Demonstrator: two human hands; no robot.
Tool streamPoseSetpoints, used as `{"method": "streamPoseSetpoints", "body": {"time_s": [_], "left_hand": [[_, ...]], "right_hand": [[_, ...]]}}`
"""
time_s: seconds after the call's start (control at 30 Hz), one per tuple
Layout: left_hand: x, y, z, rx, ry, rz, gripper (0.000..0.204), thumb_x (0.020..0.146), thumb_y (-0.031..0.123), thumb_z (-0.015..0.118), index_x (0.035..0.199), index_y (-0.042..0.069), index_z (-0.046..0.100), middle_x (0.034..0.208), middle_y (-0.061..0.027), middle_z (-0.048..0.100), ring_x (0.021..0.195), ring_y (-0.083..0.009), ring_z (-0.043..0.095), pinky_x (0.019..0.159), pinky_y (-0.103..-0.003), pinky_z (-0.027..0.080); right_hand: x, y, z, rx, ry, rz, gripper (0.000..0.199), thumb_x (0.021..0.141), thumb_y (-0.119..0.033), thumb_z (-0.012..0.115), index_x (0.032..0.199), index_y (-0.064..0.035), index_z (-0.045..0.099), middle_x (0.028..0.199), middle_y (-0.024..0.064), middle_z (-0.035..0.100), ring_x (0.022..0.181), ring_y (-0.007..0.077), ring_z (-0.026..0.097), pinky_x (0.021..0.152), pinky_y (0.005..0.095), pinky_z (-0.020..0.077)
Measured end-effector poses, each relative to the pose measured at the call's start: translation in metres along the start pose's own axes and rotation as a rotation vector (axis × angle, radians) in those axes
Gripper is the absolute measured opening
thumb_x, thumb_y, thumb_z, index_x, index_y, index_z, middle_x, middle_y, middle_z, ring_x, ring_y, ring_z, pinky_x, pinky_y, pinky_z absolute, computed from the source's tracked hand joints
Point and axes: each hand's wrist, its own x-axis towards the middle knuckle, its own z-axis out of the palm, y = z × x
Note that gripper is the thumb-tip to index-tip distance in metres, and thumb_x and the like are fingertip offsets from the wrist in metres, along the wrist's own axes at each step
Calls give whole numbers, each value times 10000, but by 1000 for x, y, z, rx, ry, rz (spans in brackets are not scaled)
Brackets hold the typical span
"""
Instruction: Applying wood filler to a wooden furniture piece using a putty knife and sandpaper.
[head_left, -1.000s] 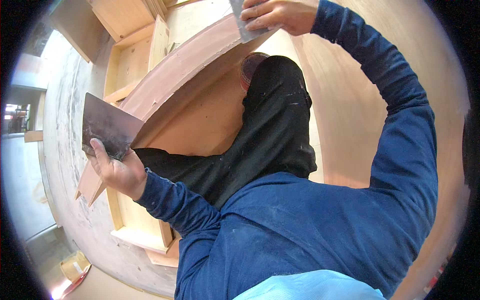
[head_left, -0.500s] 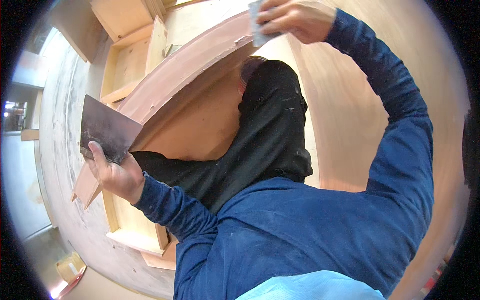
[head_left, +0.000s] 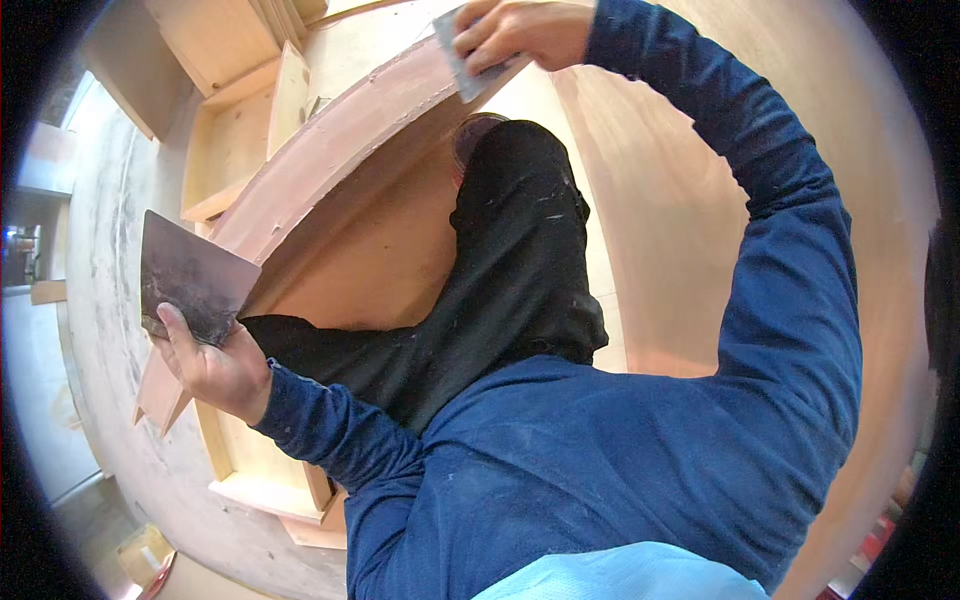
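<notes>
Curved pinkish board [head_left: 340, 140] lies left of the person's black trousers [head_left: 520, 230], its long axis slanting from near left to far right, bowing toward the far left. I see two hands, well apart: the right hand [head_left: 515, 35], its arm arched far out, grips a grey scraper [head_left: 464, 80] at the board's far end; the left hand [head_left: 215, 370] clasps a metal scraper [head_left: 195, 275], thumb across its face, blade pointing away.

Holds a tilted, dark-smeared grey plate [head_left: 195, 272] at left; lays a slanted grey scraper [head_left: 466, 80] across a curved, pink-coated board [head_left: 335, 142].
</notes>
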Motion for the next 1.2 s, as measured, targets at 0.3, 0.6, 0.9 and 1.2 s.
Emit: {"method": "streamPoseSetpoints", "body": {"time_s": [0.3, 0.6, 0.9, 1.2], "left_hand": [[3, -5, -5, 40, 58, 31, 409, 1005, 153, 580, 1376, -5, 508, 1316, -124, 589, 1207, -240, 563, 1022, -394, 473], [-32, -17, 52, -288, -77, -386, 270, 1014, 141, 522, 1226, -17, 578, 1181, -125, 662, 1034, -238, 667, 911, -385, 543], [-41, -7, 52, -369, 171, -439, 324, 1024, 165, 480, 1290, -17, 511, 1185, -145, 620, 1058, -236, 651, 843, -333, 573], [-18, 35, 8, -455, 226, 58, 344, 1022, 201, 510, 1312, 16, 538, 1305, -118, 591, 1208, -257, 565, 1030, -405, 443]], "right_hand": [[-72, 24, -6, -160, -249, 304, 576, 653, 64, 651, 1166, -186, 732, 1233, 34, 686, 1214, 273, 564, 1109, 463, 344], [39, -31, 31, 402, 623, 280, 497, 777, 76, 549, 1234, -85, 659, 1255, 137, 648, 1189, 286, 602, 1015, 396, 461], [161, -120, 31, 424, 760, -99, 611, 719, 173, 474, 1278, -34, 606, 1325, 207, 591, 1244, 400, 553, 1074, 424, 432], [168, -74, 41, 38, 532, 103, 593, 704, 118, 587, 1256, -94, 629, 1365, 132, 587, 1310, 339, 520, 1070, 434, 413]]}}
